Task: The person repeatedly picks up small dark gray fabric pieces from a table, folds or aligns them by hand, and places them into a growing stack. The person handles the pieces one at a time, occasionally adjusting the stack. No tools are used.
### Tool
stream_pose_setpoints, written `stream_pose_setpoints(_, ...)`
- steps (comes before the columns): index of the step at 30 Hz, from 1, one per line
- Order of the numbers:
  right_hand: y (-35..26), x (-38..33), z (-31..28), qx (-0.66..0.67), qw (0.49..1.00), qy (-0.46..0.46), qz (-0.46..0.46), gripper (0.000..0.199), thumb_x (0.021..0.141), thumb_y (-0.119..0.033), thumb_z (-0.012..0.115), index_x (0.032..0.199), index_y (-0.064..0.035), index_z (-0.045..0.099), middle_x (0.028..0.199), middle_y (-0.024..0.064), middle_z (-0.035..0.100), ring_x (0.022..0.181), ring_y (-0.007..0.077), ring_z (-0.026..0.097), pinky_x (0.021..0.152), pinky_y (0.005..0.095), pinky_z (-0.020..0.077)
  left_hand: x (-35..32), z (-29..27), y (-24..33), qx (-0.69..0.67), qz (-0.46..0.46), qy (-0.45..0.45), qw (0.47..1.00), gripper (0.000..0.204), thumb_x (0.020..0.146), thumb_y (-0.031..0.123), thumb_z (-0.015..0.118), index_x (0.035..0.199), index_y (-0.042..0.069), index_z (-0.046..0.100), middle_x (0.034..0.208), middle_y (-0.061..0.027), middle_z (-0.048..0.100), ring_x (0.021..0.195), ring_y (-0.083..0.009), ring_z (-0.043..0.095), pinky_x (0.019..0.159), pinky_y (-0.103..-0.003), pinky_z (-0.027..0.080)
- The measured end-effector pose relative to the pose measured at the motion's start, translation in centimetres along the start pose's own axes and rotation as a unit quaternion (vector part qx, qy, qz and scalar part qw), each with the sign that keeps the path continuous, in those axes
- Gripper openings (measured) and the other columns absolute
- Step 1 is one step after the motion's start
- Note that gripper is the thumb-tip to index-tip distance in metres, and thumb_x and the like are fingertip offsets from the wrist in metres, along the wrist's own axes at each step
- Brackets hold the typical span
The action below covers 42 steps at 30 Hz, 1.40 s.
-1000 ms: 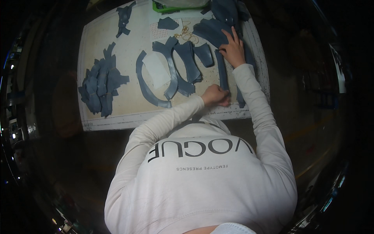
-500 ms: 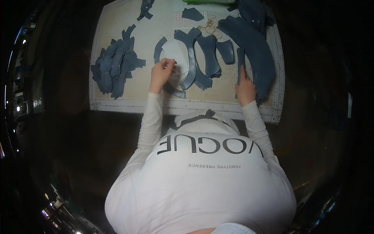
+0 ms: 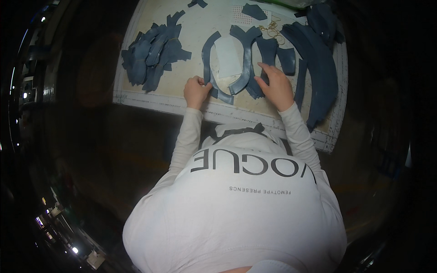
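Observation:
My left hand (image 3: 197, 93) is near the front edge of the board, fingers curled together at the lower outer edge of a curved dark blue cut piece (image 3: 207, 54). Over the stacked dark blue cut pieces (image 3: 267, 51), my right hand (image 3: 277, 88) is open, thumb and forefinger apart, with nothing visible between them. An S-shaped stack of glossy blue cut pieces (image 3: 247, 52) lies between the hands. Beside it is a white sheet (image 3: 228, 59), partly framed by the curved piece. Right of my right hand lies a narrow blue strip (image 3: 300, 84).
Bundled blue pieces (image 3: 152, 54) are heaped at the left. A long curved blue stack (image 3: 322, 77) fills the right side. Yellow rubber bands (image 3: 272, 32) and a printed sheet (image 3: 241, 16) lie toward the back. The pale board (image 3: 159, 99) has a marked border.
The view has shifted, moving the board rightward. My left hand has come nearer the front edge, to the curved piece's lower part. My right hand has left the narrow strip, moved left and opened.

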State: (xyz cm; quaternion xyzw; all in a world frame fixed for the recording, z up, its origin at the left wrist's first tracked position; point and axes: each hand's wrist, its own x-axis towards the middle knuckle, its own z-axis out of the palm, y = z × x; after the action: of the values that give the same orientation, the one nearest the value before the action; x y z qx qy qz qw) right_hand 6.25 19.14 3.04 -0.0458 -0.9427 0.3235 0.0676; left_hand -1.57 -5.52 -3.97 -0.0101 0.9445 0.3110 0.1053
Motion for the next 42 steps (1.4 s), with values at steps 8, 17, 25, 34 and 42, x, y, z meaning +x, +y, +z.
stream_pose_setpoints(8, -6.1, 2.7, 6.2, 0.310, 0.929, -0.091, -0.178, 0.034, 0.084, -0.022, 0.059, 0.114, -0.0059, 0.058, 0.102, 0.0160, 0.062, 0.089, 0.0316, 0.057, 0.081, 0.0376, 0.0450, -0.7, -8.1, 3.2, -0.306, 0.175, -0.192, 0.916, 0.012, 0.081, 0.009, 0.067, 0.089, 0.001, 0.062, 0.078, 0.0006, 0.062, 0.068, -0.0029, 0.053, 0.062, -0.017, 0.042)
stream_pose_setpoints(17, -4.3, 0.5, 8.6, 0.630, 0.758, -0.139, 0.096, 0.011, 0.084, -0.006, 0.062, 0.093, -0.0011, 0.060, 0.092, 0.0052, 0.061, 0.077, 0.0063, 0.056, 0.072, 0.0186, 0.0436, 6.1, -11.7, 3.8, -0.334, 0.117, -0.056, 0.934, 0.038, 0.071, -0.001, 0.072, 0.104, 0.001, 0.056, 0.083, -0.0063, 0.066, 0.072, -0.0077, 0.061, 0.063, -0.017, 0.045)
stream_pose_setpoints(25, -3.9, 1.8, 13.8, 0.407, 0.901, -0.109, 0.104, 0.011, 0.075, -0.002, 0.065, 0.084, 0.0001, 0.060, 0.074, 0.0085, 0.065, 0.067, 0.0117, 0.065, 0.060, 0.0226, 0.0504, 14.1, -4.2, 2.0, -0.041, 0.109, 0.032, 0.993, 0.049, 0.060, 0.023, 0.081, 0.102, 0.005, 0.061, 0.092, -0.0114, 0.066, 0.083, -0.0196, 0.064, 0.074, -0.031, 0.050)
stream_pose_setpoints(34, -3.2, 3.2, 15.0, 0.321, 0.946, 0.027, 0.038, 0.024, 0.069, 0.000, 0.060, 0.093, -0.0021, 0.060, 0.089, 0.0133, 0.061, 0.079, 0.0222, 0.062, 0.072, 0.0313, 0.0500, 9.3, -2.9, -1.8, -0.010, 0.028, 0.042, 0.999, 0.031, 0.082, 0.024, 0.062, 0.103, 0.001, 0.061, 0.087, -0.0114, 0.066, 0.076, -0.0189, 0.066, 0.069, -0.030, 0.052)
stream_pose_setpoints(42, -4.9, 3.7, 16.2, 0.320, 0.944, 0.017, 0.079, 0.041, 0.068, -0.003, 0.066, 0.107, -0.0063, 0.055, 0.099, 0.0136, 0.058, 0.080, 0.0234, 0.061, 0.073, 0.0341, 0.0491, 1.4, 0.2, -2.0, -0.399, -0.055, -0.071, 0.913, 0.025, 0.088, 0.008, 0.051, 0.108, -0.006, 0.057, 0.090, -0.0127, 0.065, 0.079, -0.0165, 0.064, 0.066, -0.025, 0.053)
